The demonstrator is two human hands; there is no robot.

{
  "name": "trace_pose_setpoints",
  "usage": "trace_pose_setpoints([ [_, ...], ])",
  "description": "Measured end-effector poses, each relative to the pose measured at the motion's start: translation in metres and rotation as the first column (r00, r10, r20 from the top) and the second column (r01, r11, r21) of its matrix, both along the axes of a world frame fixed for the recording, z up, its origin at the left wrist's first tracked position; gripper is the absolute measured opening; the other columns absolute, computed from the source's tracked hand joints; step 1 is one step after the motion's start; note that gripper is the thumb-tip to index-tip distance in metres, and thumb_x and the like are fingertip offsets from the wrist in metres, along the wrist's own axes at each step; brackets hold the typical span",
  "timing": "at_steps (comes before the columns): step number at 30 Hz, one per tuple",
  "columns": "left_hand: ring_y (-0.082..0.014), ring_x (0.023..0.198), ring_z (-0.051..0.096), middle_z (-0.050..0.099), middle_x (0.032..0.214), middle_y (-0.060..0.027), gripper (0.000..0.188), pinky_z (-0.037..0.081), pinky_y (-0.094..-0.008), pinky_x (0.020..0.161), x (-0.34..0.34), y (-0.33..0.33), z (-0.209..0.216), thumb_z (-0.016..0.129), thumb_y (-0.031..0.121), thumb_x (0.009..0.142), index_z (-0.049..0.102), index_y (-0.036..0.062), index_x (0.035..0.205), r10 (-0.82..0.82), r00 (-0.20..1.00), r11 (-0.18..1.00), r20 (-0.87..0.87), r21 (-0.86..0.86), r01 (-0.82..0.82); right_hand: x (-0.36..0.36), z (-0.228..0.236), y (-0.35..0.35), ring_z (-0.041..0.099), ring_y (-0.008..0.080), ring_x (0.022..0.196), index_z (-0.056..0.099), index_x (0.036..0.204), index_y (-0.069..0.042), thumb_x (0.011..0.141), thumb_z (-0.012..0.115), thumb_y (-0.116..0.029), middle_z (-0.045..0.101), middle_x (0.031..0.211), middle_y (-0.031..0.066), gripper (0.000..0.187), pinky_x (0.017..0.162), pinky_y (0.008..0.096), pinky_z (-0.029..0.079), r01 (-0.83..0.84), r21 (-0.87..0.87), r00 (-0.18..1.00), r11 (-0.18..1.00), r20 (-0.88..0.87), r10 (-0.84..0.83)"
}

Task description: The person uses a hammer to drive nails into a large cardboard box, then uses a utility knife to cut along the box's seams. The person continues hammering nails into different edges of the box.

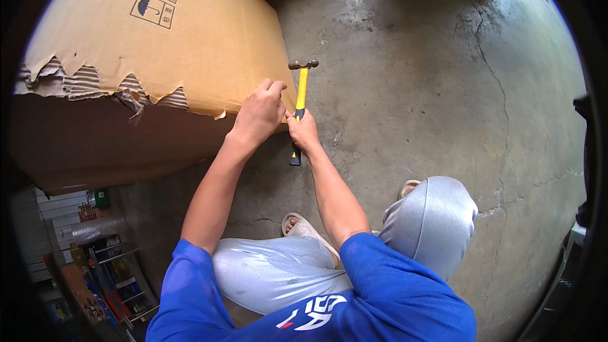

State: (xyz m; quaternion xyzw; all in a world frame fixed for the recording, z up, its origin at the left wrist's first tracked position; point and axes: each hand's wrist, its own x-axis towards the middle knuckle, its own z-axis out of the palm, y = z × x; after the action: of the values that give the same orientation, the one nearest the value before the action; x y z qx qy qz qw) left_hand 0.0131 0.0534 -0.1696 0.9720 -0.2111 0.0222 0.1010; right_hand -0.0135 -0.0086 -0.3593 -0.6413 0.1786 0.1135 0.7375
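My right hand (304,132) is wrapped round the black grip of a ball-peen hammer (303,88). Its yellow shaft points away from me, with the dark metal head at the far end. Just left of it, my left hand (258,111) is closed, fingers curled, at the near right corner of a big brown cardboard box (215,31). Whatever those fingers hold, if anything, is hidden. Along the box's near top edge the cardboard is torn and jagged, baring the corrugated layer (82,81). The hammer head stands beside the box's right edge.
Grey cracked concrete floor (405,95) spreads to the right of the box. My sandalled foot (304,228) and bent knees are close below my arms. A shelf rack with tools (120,272) stands at the lower left. A dark-framed object (570,259) sits at the right rim.
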Motion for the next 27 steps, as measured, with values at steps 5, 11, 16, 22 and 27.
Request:
trace_pose_setpoints([
  [5,-0.0358,0.095,0.070,0.071,0.101,-0.0209,0.030,0.055,-0.0459,0.077,0.026,-0.006,-0.032,0.064,0.003,0.083,0.064,0.0023,0.114,0.088,0.952,0.910,-0.293,0.413,0.043,-0.006,0.005,-0.007,0.059,0.0181,0.067,0.055,0.086,-0.002,0.088,0.077,-0.028,0.062,0.073,0.0091,0.034,0.063,0.0368,0.048,0.071,0.149,0.996,0.986,-0.064,-0.062],
  [11,-0.0360,0.100,0.070,0.072,0.104,-0.0195,0.050,0.056,-0.0460,0.080,0.066,-0.013,-0.059,0.065,0.002,0.081,0.052,0.0067,0.128,0.242,0.891,0.750,-0.384,0.657,0.079,-0.010,0.000,-0.006,0.059,0.0150,0.068,0.054,0.084,-0.002,0.087,0.077,-0.022,0.062,0.073,0.0068,0.031,0.062,0.0343,0.048,0.135,0.194,0.990,0.972,-0.075,-0.122],
  [16,-0.0349,0.102,0.070,0.073,0.105,-0.0177,0.047,0.056,-0.0451,0.081,0.079,-0.016,-0.069,0.068,0.004,0.080,0.053,0.0064,0.125,0.260,0.855,0.689,-0.449,0.706,0.161,-0.007,0.001,-0.010,0.069,0.0163,0.085,0.055,0.089,0.000,0.087,0.069,-0.013,0.072,0.088,0.0103,0.019,0.073,0.0304,0.052,0.115,0.238,0.989,0.964,-0.119,-0.089],
  [22,-0.0344,0.097,0.072,0.074,0.097,-0.0190,0.048,0.057,-0.0434,0.084,0.073,-0.012,-0.080,0.089,0.028,0.070,0.065,0.0038,0.104,0.252,0.887,0.709,-0.387,0.698,0.103,-0.011,-0.011,0.004,0.064,0.0195,0.073,0.058,0.090,0.002,0.085,0.073,-0.017,0.068,0.079,0.0122,0.024,0.068,0.0356,0.051,0.184,0.231,0.981,0.955,-0.104,-0.164],
  [27,-0.0323,0.085,0.073,0.073,0.082,-0.0179,0.023,0.052,-0.0433,0.077,0.058,-0.001,-0.088,0.086,0.028,0.070,0.073,0.0097,0.077,0.173,0.930,0.760,-0.325,0.645,0.084,-0.011,-0.011,0.000,0.059,0.0195,0.065,0.055,0.085,0.000,0.085,0.075,-0.016,0.061,0.072,0.0096,0.026,0.064,0.0385,0.049,0.222,0.244,0.973,0.944,-0.116,-0.199],
])
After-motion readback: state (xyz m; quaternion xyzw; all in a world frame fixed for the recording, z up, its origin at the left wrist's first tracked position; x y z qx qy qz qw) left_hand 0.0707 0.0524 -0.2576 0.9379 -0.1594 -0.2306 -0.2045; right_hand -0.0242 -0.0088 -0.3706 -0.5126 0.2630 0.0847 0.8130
